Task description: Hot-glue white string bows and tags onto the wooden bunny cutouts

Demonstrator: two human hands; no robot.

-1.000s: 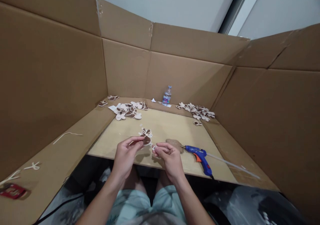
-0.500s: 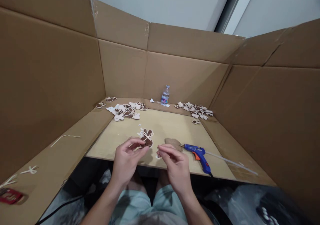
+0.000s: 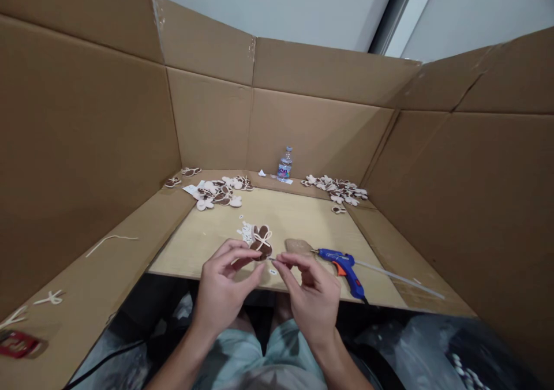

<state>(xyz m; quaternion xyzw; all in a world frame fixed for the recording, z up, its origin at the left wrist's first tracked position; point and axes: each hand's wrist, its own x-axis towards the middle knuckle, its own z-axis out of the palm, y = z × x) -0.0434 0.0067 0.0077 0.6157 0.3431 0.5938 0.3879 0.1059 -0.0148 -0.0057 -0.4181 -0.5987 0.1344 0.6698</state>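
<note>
My left hand (image 3: 227, 274) pinches the lower edge of a brown bunny-shaped piece (image 3: 261, 243) that has a cream bow and a pale border. Close to that edge on the right, my right hand (image 3: 309, 286) is closed in a pinch on something small and thin, too small to name. The fingertips of both hands nearly meet. Small white paper bits (image 3: 247, 232) lie just behind the brown piece, and another white bit (image 3: 272, 272) lies below the fingertips. A blue glue gun (image 3: 341, 263) rests to the right, its nozzle by a brown pad (image 3: 298, 246).
Piles of bunny pieces lie at the back left (image 3: 219, 192) and back right (image 3: 340, 190). A bottle (image 3: 284, 165) stands between them. Cardboard walls (image 3: 320, 107) surround the board. Cream cords (image 3: 51, 297) and a red object (image 3: 18, 344) lie at left.
The brown piece has shifted slightly right and tilted in my left hand. My right hand's fingertips have come up to its lower edge.
</note>
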